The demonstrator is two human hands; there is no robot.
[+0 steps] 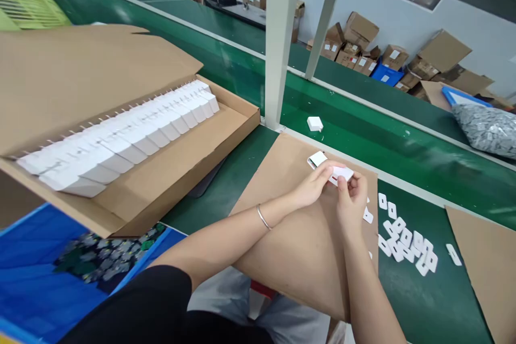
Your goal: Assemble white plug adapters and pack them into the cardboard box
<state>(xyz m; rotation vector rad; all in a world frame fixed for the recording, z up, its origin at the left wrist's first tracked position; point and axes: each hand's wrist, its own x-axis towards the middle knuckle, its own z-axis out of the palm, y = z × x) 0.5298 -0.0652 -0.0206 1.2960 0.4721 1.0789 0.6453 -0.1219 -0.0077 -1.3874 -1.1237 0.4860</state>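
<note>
My left hand (318,181) and my right hand (353,193) meet over a cardboard sheet. Between them is a small white plastic casing (342,173) with a dark slot in its side, gripped by the fingers of both. Just beyond my left fingers sits another white casing part (318,158) with a bit of green along its edge; whether that hand touches it I cannot tell. To the right of my right hand, several flat white plates (405,238) with dark slots lie scattered on the green tabletop.
An open carton (226,145) at left holds a row of white boxes (137,131). Below it, a blue bin (32,269) contains circuit boards (107,252). A white block (315,123) lies on the green conveyor (363,134) behind a pale upright post (278,43).
</note>
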